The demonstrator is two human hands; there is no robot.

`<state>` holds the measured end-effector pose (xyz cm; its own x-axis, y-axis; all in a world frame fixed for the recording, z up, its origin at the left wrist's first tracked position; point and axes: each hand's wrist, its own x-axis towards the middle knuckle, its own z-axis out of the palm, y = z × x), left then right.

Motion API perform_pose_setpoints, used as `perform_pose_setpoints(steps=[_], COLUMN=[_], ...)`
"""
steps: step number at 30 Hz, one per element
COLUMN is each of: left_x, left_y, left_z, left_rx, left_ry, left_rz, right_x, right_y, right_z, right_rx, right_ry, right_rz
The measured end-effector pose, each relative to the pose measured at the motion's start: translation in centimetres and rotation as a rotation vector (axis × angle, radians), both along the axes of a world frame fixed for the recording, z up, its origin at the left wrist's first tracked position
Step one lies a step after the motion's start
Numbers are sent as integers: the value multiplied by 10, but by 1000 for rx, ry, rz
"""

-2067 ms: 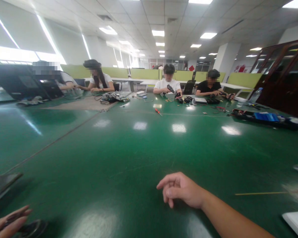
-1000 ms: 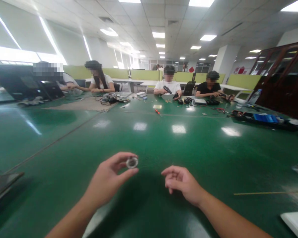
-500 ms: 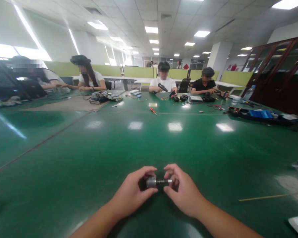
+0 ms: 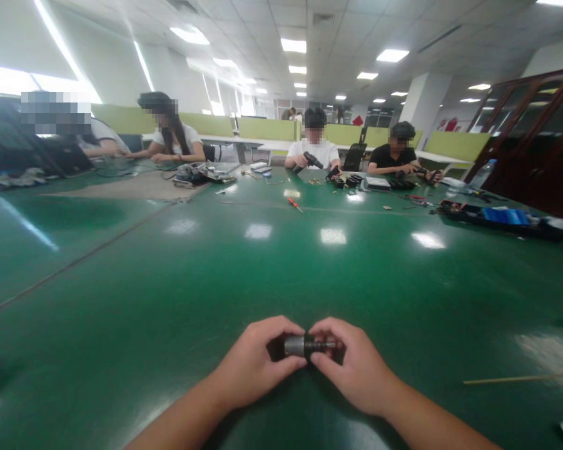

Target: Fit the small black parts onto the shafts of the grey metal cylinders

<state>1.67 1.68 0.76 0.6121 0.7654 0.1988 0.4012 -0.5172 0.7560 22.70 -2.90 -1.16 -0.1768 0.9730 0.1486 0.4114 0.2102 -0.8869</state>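
Observation:
In front of me, low in the head view, a metal cylinder with a thin shaft [image 4: 294, 345] lies sideways between my two hands. My left hand [image 4: 251, 353] curls around its wide silver end, thumb below and fingers above. At the shaft side, the thumb and fingers of my right hand [image 4: 356, 362] close on the dark collar where the shaft begins. The shaft points right, into the hollow of that hand. Some fingertips are hidden behind the part.
A green table [image 4: 192, 281] spreads out ahead. A red screwdriver [image 4: 294, 204] lies farther off. At the far side sit several people, one holding a power drill [image 4: 313, 160]. A dark tray with blue material [image 4: 504, 217] is at right, and a thin yellowish rod [image 4: 511, 379] lies nearer.
My right hand has moved left and closed in on the collar beside the cylinder. Both hands are now nearer each other. The whole view has shifted slightly.

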Motion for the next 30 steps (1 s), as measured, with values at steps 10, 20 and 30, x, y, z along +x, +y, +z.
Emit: perform_pose_setpoints(steps=[10, 20, 30], left_x=[0, -1, -1], left_y=[0, 0, 1], left_z=[0, -3, -3], left_rx=[19, 30, 42], left_ry=[21, 7, 8], left_rz=[-18, -53, -46], right_x=[0, 1, 0], right_y=[-1, 1, -1], right_z=[6, 4, 4], right_rx=[23, 27, -26], right_ry=[-55, -70, -55], right_rz=[14, 15, 2])
